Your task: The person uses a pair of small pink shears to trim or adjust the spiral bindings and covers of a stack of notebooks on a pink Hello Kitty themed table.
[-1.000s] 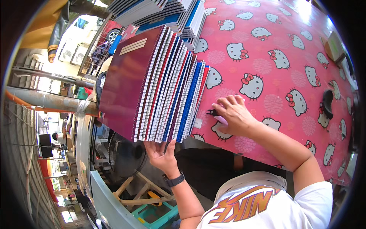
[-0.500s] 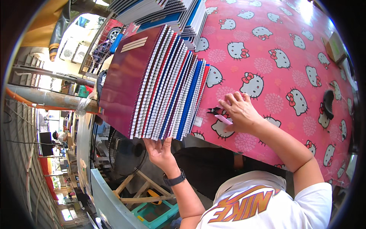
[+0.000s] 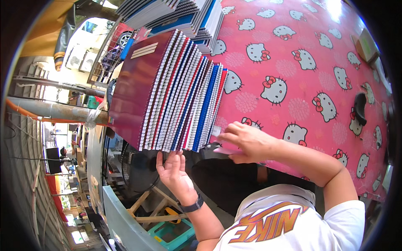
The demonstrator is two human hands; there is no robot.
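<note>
A stack of spiral-bound notebooks lies at the table's left edge, a maroon cover on top and its wire bindings in white, red, blue and purple facing right. My left hand is at the stack's near end, fingers stretched upward and fingertips at the ends of the bindings. In my right hand is a pair of small cutters with pink handles. Their dark jaws point left toward the near right corner of the stack and are partly blurred.
More spiral-bound notebooks are piled behind the stack. A pink table cover with cartoon cats spreads to the right. A black curved object lies on it at far right. Below the near edge are a black fan and a teal crate.
My right hand has moved left and nearer to me with the cutters, toward the stack's corner. My left hand has shifted slightly, its fingers now drawn closer together.
</note>
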